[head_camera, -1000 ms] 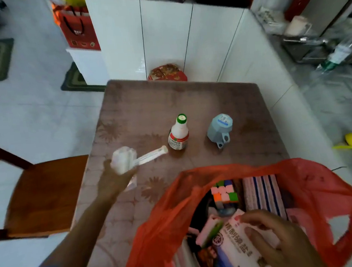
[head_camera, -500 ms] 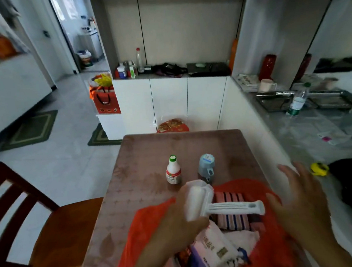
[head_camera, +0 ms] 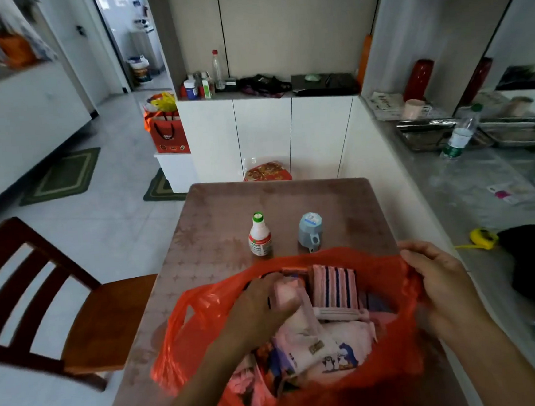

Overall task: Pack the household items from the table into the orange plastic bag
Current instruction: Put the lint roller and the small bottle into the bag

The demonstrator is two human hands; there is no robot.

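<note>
Broadly, the desk [head_camera: 217,238] carries everything, with the orange bag [head_camera: 188,347] slumped open at its near end and filling most of that end. Its mouth gapes wide, presumably so one hand can load while the other keeps the thin plastic from collapsing. Inside lie a striped cloth [head_camera: 335,285] standing against the far wall, a white packet with penguins [head_camera: 339,354] nearer the middle, and a white roller's handle [head_camera: 339,312] lying flat between them; other packets sit lower and are too jumbled to name. The right hand [head_camera: 439,282] has its grip clamped on the bag's right rim, pulling it outward. The left hand [head_camera: 262,312] is down in the bag with fingers curled over the roller's pale head [head_camera: 286,292]; whether that grip is pressing tight or letting go, I cannot tell. Two items remain on the desk just beyond the bag: a white bottle [head_camera: 258,237] with a green cap, upright, and beside it a grey-blue cup [head_camera: 310,231] turned mouth down. I judge the packing mostly done, with these two left.
</note>
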